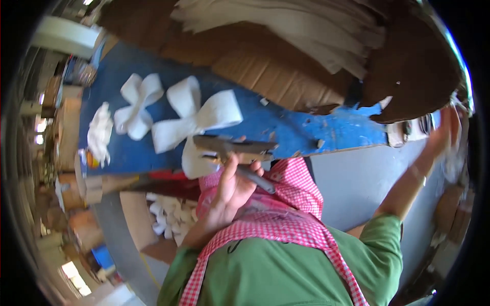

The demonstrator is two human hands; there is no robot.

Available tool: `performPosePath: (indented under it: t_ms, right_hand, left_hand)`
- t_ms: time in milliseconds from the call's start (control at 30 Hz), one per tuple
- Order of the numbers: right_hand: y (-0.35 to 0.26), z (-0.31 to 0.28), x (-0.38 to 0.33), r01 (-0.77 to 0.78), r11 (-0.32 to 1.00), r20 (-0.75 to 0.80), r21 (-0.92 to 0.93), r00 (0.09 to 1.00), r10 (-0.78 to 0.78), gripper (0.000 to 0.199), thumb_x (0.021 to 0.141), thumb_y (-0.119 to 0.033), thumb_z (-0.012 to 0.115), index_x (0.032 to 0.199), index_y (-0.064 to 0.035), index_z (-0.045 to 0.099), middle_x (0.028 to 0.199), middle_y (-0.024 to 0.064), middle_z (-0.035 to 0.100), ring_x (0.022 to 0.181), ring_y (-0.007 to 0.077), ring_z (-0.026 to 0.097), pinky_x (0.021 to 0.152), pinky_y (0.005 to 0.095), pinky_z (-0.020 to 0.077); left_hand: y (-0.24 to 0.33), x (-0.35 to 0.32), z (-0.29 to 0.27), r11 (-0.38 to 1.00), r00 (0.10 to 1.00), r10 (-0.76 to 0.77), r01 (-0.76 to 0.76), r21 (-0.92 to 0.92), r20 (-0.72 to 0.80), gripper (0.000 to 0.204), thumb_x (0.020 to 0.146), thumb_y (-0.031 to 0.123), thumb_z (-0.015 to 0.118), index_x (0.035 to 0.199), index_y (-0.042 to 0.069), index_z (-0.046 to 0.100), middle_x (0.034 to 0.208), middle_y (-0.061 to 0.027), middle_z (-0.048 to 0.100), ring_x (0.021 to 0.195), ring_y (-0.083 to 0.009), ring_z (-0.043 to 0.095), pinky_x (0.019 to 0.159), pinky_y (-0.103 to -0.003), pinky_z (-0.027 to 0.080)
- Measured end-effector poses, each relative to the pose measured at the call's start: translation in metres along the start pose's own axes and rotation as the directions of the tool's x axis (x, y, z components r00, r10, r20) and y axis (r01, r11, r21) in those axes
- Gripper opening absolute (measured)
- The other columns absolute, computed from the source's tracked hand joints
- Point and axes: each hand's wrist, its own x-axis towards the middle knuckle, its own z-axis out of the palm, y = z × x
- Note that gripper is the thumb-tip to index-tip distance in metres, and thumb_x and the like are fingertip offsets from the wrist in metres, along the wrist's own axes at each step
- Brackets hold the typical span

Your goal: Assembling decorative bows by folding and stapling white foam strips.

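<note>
My left hand (237,186) is closed around a worn metal plier stapler (237,147), held level over the table's front edge. Behind and beside the stapler lie white looped bows of wide band: a large one (196,120) and a smaller one (137,104). One loop of the large bow hangs at the table edge. My right arm stretches far to the right, and my right hand (449,130) is smeared by motion beside the table's right end; its fingers cannot be made out.
A big cardboard box (286,81) holding white fabric strips stands on the blue table (168,64). A white glove (100,133) lies at the left end. Below the table, an open carton (133,217) contains several white pieces. Small dark items (407,130) lie at the right end.
</note>
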Motion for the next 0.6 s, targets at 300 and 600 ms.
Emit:
performPosePath:
  t_ms: [300,600]
  right_hand:
    - [-0.146,0.093,-0.244,-0.682,0.721,0.673,0.119,0.59,0.446,0.009,0.08,0.007,0.053,0.086,0.0045,0.059,0.084,0.0112,0.059,0.069,0.0156,0.058,0.065,0.0259,0.0477]
    - [-0.172,0.111,-0.278,-0.842,0.533,0.763,0.078,0.394,0.512,0.006,0.08,0.003,0.061,0.086,0.0024,0.061,0.081,0.0055,0.06,0.072,0.0122,0.061,0.07,0.0237,0.0506]
  left_hand:
    - [-0.006,-0.02,-0.007,1.0,0.998,-0.022,0.022,0.014,0.056,0.049,0.088,0.031,0.054,0.133,0.021,0.037,0.116,-0.0042,0.056,0.097,-0.0215,0.06,0.086,-0.036,0.048]
    - [-0.004,-0.044,-0.004,1.0,0.998,0.008,-0.009,0.011,0.063,0.055,0.087,0.031,0.056,0.135,0.02,0.031,0.123,-0.0053,0.051,0.099,-0.0211,0.059,0.092,-0.035,0.044]
